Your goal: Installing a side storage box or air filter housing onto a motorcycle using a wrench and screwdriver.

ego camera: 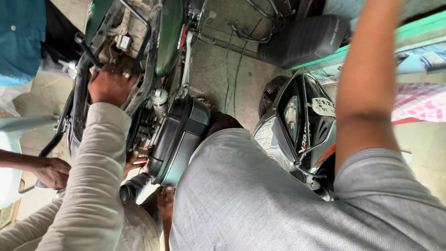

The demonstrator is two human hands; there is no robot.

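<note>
Left hand (110,85) clenched on dark frame (78,95) of green motorcycle (169,37); right unseen

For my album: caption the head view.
Beige-sleeved left hand grips green motorcycle's black metal frame beside grey-shirted person.

The person wore a long, loose sleeve (95,176) of pale beige cloth on the left arm. The fabric was soft and finely ribbed, creased in long folds along the forearm and bunched into thicker wrinkles near the elbow. Its cuff was plain, without buttons or stripes, and ended right at the wrist. The left hand (109,83) was bare, with no glove, and a small, pale metal ring (126,74) sat on one finger.
</note>
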